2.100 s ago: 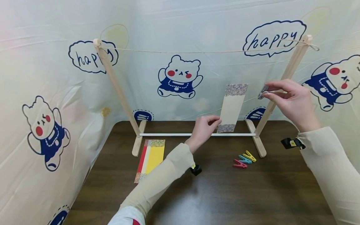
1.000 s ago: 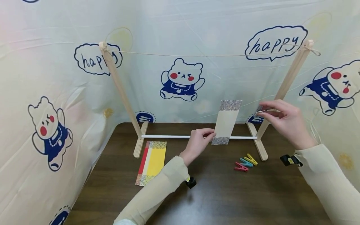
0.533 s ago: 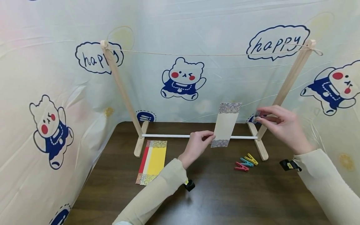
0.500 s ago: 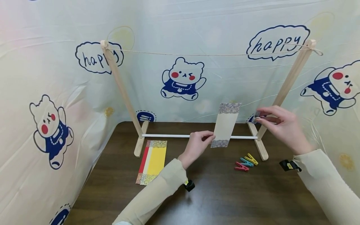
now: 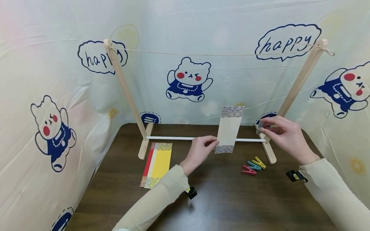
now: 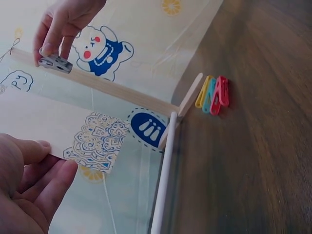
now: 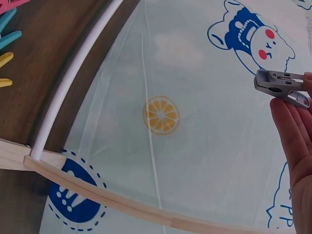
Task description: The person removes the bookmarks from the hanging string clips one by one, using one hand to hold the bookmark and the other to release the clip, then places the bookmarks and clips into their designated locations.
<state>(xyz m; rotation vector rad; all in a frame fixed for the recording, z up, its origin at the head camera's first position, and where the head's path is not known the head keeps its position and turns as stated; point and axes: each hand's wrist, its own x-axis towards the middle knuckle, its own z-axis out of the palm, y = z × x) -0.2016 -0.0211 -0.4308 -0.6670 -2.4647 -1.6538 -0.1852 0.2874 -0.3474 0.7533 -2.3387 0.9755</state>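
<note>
My left hand [image 5: 199,152] pinches the left edge of a white card [image 5: 229,128] with blue patterned bands at both ends. It is held upright, overlapping the white rod [image 5: 170,138] in the head view. In the left wrist view, thumb and fingers grip the card [image 6: 44,114] near one patterned end. To its right, my right hand [image 5: 286,138] pinches a grey clothespin [image 5: 260,126] between thumb and fingers. The right wrist view shows the clothespin [image 7: 280,85] with its nose pointing away from the fingertips. A thin string [image 5: 185,54] runs above both hands.
A wooden frame's left post [image 5: 124,86] and right post [image 5: 302,78] carry the string. Red, white and yellow cards [image 5: 160,162] lie overlapping on the brown table [image 5: 219,205] at left. Yellow, blue and red clothespins [image 5: 249,170] lie near the right foot [image 5: 269,152].
Over two seconds both hands came down and nearer, with the card and the grey clothespin still held. In the last half second they shifted slightly left, the right hand also lower. The table items stayed put.
</note>
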